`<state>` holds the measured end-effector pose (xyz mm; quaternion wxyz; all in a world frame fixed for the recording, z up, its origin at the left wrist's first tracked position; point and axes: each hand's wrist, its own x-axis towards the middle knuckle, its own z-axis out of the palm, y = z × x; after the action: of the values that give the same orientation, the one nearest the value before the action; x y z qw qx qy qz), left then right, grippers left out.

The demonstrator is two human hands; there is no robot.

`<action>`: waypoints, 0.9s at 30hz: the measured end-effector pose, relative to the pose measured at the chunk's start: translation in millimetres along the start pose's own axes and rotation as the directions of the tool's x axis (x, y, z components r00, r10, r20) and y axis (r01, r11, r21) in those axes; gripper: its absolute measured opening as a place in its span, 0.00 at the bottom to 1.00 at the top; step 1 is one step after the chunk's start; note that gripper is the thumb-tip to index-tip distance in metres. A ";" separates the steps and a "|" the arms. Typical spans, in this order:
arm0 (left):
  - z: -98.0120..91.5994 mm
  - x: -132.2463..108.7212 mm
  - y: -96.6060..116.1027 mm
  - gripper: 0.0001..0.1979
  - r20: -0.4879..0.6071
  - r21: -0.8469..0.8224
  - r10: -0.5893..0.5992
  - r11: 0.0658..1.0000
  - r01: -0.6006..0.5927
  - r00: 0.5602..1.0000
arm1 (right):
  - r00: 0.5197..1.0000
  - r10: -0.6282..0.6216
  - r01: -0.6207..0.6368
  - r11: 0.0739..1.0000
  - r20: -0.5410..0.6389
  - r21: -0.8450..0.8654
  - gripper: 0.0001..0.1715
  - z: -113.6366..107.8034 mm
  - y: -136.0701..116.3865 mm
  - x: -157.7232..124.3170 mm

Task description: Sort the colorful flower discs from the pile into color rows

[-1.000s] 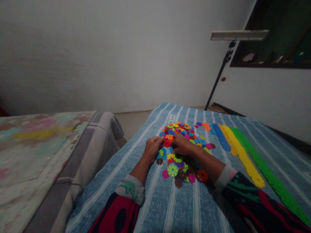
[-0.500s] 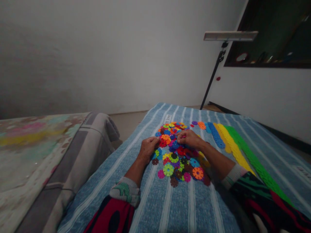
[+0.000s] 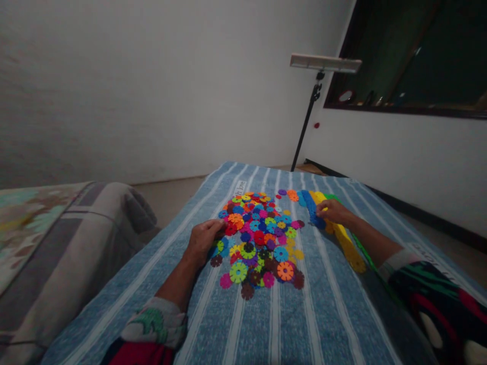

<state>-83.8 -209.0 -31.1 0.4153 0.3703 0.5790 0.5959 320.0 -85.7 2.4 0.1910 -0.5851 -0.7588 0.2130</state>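
Across the surface, blue with pale stripes, lies a loose pile of discs in front of me, notched at the rim and mixed in colour. The fingers of my left hand are bent at the left edge of the pile, the tips just beside a red disc; whether they grip anything I cannot tell. Well apart from it, the fingers of my right hand are drawn together over the near part of the blue row, right of the pile; I cannot tell whether they pinch a disc there.

Beside the blue row run an amber row, a longer yellow row and a green row, their discs overlapping and partly hidden by my right hand and forearm. Left of the blue row's far end, an orange disc and a purple disc lie apart. At the pile's near end I see a lime disc and a brown disc.

To my left is a grey striped cover; ahead, a pale wall and a black stand topped by a long bar, with a dark window to the right
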 end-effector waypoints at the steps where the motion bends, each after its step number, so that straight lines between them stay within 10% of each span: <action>1: 0.0 0.0 0.1 0.20 -0.001 0.002 -0.001 1.000 0.001 1.000 | 1.000 0.019 -0.019 1.000 0.015 -0.024 0.11 0.0 5.2 -1.2; 27: -1.8 1.2 1.4 0.18 0.000 0.031 -0.004 1.000 0.004 1.000 | 0.998 0.060 -0.061 0.914 -0.016 -0.402 0.14 11.5 17.7 -20.8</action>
<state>-86.0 -208.5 -29.8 0.4108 0.3756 0.5888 0.5861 333.1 -103.0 -17.8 0.0613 -0.6355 -0.7675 0.0575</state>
